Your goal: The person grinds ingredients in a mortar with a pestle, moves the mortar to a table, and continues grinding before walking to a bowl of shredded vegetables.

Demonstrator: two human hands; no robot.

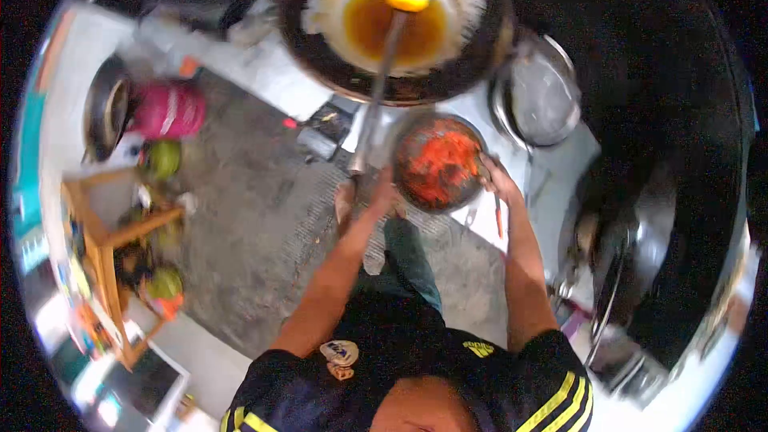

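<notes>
A round dark bowl (402, 132) holds bright red, mushy food (440, 162), perhaps a chili paste. My right hand (500, 180) grips its right rim with curled fingers. On the lower left side of the bowl, my left hand (382, 194) is closed against it, smeared by motion. A long-handled ladle (376, 104) lies over the edge of a big wok (336, 70), its head in brown oil (360, 32). The ladle's handle ends close above my left hand, apparently not held.
A metal pot (548, 100) stands right of the wok on a pale counter (476, 108). At far left are a pink gas cylinder (170, 110), a dark pan (106, 108) and a wooden frame (100, 232). Below lies grey floor (248, 216). A large dark wok (648, 248) is at right.
</notes>
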